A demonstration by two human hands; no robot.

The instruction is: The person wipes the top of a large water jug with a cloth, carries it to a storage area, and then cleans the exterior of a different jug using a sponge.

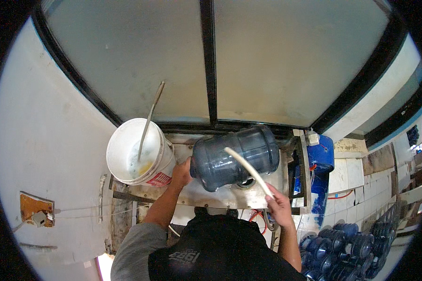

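A large translucent blue water jug (pixel 234 157) lies on its side, slightly tilted, over a metal counter (pixel 211 200). Its neck points left, where my left hand (pixel 182 173) is closed around it; the fingertips are partly hidden. In my right hand (pixel 279 206), near the counter's front right corner, is a cream-coloured hose (pixel 248 168). The free end of the hose rises in front of the jug's side, and a greyer length hangs below my hand. Close to my left hand stands a white bucket (pixel 166 161) holding sudsy liquid, with a long thin stick (pixel 151 112) leaning in it.
Frosted window panes (pixel 295 61) with a black frame rise behind the counter. A blue barrel (pixel 320 154) stands at its right end. Several blue water jugs (pixel 342 248) are grouped on the floor at lower right. On the left wall is an outlet with a plug (pixel 38 217).
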